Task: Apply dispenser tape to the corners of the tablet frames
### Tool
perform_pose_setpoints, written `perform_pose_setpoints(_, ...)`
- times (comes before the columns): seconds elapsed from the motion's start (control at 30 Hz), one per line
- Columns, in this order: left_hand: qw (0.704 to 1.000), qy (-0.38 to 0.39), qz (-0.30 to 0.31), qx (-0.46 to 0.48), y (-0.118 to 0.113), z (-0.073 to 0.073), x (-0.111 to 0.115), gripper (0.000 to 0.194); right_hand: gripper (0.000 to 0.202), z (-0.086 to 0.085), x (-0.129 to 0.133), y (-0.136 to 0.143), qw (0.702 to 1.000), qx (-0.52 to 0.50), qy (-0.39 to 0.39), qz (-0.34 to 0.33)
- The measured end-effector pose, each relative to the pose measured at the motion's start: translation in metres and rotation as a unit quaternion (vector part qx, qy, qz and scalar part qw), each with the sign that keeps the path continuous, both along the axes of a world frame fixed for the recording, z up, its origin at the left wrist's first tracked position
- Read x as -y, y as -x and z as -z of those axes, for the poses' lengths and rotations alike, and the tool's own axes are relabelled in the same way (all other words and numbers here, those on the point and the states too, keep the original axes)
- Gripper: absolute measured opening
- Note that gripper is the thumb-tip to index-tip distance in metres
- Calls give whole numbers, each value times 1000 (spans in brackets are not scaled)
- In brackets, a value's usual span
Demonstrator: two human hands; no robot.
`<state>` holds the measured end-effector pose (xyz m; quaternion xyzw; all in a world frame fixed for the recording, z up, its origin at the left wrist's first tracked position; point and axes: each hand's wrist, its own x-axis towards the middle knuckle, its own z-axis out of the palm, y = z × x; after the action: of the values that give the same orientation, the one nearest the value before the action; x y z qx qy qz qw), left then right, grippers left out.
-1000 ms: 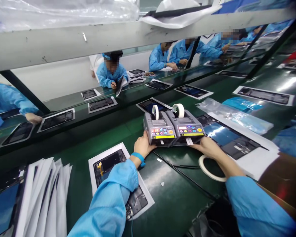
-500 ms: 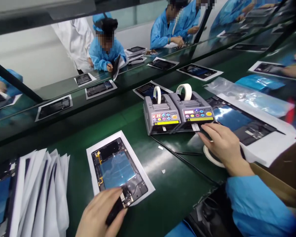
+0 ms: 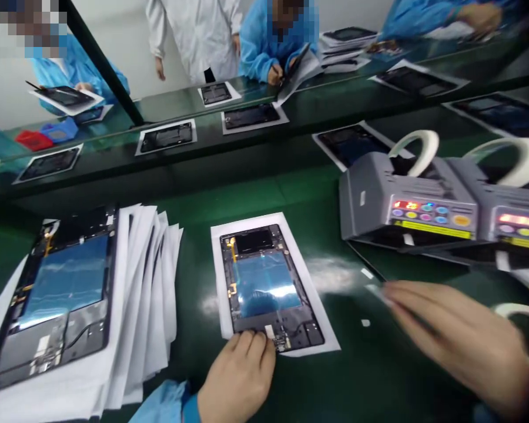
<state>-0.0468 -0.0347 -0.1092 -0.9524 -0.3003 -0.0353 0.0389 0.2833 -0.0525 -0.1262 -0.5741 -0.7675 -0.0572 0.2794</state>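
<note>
An opened tablet (image 3: pixel 268 282) with a blue battery film lies on a white sheet (image 3: pixel 330 346) in the middle of the green bench. My left hand (image 3: pixel 242 373), fingers curled together, touches the tablet's lower edge; what it may hold is hidden. To the right, my right hand (image 3: pixel 458 335), slightly blurred, pinches a small strip of tape (image 3: pixel 378 292) between thumb and fingers. Two small white tape pieces lie on the bench near it. Beyond it stand a grey tape dispenser (image 3: pixel 405 200) and a second dispenser (image 3: pixel 511 205), with lit panels and white tape rolls.
A stack of white sheets (image 3: pixel 154 294) with an opened tablet (image 3: pixel 66 288) on top stands at the left. More tablets on sheets line the far side. Several people in blue and one in white are across the bench. A tape roll lies beside my right wrist.
The view has swung left. My right hand has left the right dispenser's outlet and moved toward the tablet with a tape strip. My left hand now rests at the tablet's lower edge, its dark object no longer visible.
</note>
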Motion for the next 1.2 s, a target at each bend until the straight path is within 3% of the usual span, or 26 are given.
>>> perform_pose_setpoints(0.07, 1000, -2, 7, 14, 1, 3, 5, 26, 26, -13, -29, 44, 995, 8, -14, -100)
perform_pose_setpoints(0.13, 999, -2, 9, 34, 5, 7, 12, 27, 17, -19, -59, 76, 989, 13, 17, -149)
perform_pose_setpoints(0.27, 999, 21, 2, 45, 12, 12, 22, 24, 20, -6, -104, 97, 987, 20, 53, -148)
perform_pose_setpoints(0.37, 995, 80, 8, 58, 11, 2, 10, 14, 21, 5, -122, 101, 991, 36, 65, -114)
perform_pose_setpoints(0.43, 991, 111, -1, 70, 8, -8, -11, 13, 20, 7, -130, 110, 991, 37, 70, -106)
perform_pose_setpoints(0.53, 990, 97, -78, 66, 5, -18, -51, 21, 20, 5, -143, 133, 991, 23, 65, -115)
perform_pose_setpoints(0.7, 975, 62, -207, 45, 11, 0, -99, 48, 21, 7, -163, 169, 985, 15, 51, -166)
perform_pose_setpoints(0.87, 971, 66, -222, 59, 11, 18, -102, 56, 18, 16, -168, 174, 985, 17, 17, -171)
perform_pose_setpoints(1.2, 964, 74, -242, 84, 8, 21, -100, 55, 11, 14, -167, 171, 984, 6, 5, -176)
